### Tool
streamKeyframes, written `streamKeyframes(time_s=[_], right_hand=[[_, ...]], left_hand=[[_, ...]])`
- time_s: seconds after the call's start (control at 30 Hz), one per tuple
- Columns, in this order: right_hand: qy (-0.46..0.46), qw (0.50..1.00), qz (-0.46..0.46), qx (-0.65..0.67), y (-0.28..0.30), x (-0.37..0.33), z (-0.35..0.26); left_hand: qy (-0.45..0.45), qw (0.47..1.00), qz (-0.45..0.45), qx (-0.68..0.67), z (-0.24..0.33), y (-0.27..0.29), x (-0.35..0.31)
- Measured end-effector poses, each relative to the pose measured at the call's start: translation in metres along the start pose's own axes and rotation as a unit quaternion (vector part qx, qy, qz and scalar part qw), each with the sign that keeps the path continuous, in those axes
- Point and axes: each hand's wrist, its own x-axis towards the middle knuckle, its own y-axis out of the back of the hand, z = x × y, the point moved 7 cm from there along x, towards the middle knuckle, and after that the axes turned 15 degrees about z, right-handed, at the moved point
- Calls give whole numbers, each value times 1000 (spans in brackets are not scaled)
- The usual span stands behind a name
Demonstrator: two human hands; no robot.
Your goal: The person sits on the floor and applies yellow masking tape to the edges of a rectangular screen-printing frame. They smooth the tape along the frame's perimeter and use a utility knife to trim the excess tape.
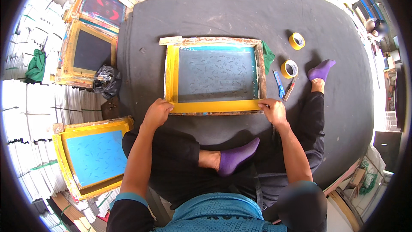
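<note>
In front of me a wooden screen-printing frame (219, 41) lies flat on the dark surface, its grey-blue mesh (214, 75) patterned with small dark marks. Yellow tape (172, 71) covers its left side. A strip of yellow tape (216, 106) runs straight along the near side, pinched at both ends. My left hand (156, 112) is closed on the left end, by the frame's near left corner. My right hand (274, 111) grips the right end at the near right corner. How far the strip is stuck down I cannot tell.
Two yellow tape rolls (296, 41), a blue cutter knife (279, 83) and a brown-handled tool (289, 91) lie to the right. Green cloth (268, 56) touches the frame. More screens (94, 159) and white paper stacks (30, 103) stand left; my purple-socked foot (238, 157) is near.
</note>
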Motion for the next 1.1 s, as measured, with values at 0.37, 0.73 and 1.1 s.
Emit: streamKeyframes(time_s=[0.37,0.73,1.1], right_hand=[[66,997,32,-39,-9,2,-7],[174,978,26,-112,-32,13,-2],[185,970,-26,-156,-32,12,-14]], left_hand=[[-22,997,-13,72,-7,-10,8],[-120,976,-90,155,-5,-27,26],[-111,963,-173,175,-1,-34,20]])
